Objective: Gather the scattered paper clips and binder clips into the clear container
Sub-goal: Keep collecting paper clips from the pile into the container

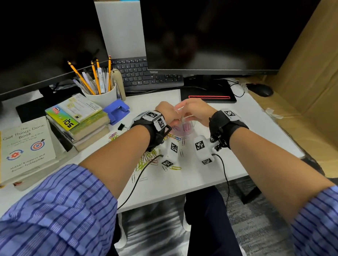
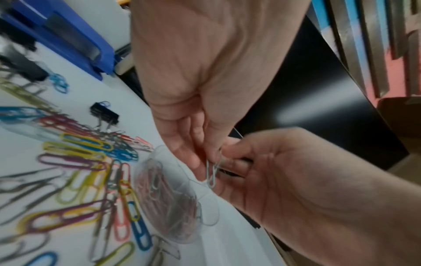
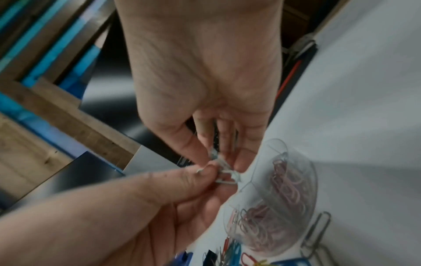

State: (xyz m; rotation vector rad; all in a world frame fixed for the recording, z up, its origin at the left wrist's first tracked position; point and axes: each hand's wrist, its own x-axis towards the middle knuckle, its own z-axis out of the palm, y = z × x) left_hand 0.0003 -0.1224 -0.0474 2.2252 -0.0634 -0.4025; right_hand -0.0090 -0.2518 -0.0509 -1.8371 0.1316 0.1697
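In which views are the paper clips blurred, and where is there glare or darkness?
Head view: sharp; both monitors dark, desk bright. Left wrist view: loose paper clips smear toward the edges; the silver clip stays fairly sharp. Right wrist view: soft overall; the clear container shows pale reflections.

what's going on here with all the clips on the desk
A person is tidying clips. Both hands, left hand and right hand, pinch a few silver paper clips just above the clear container, which already holds mostly pink clips. Many coloured paper clips and a black binder clip still lie on the white desk.
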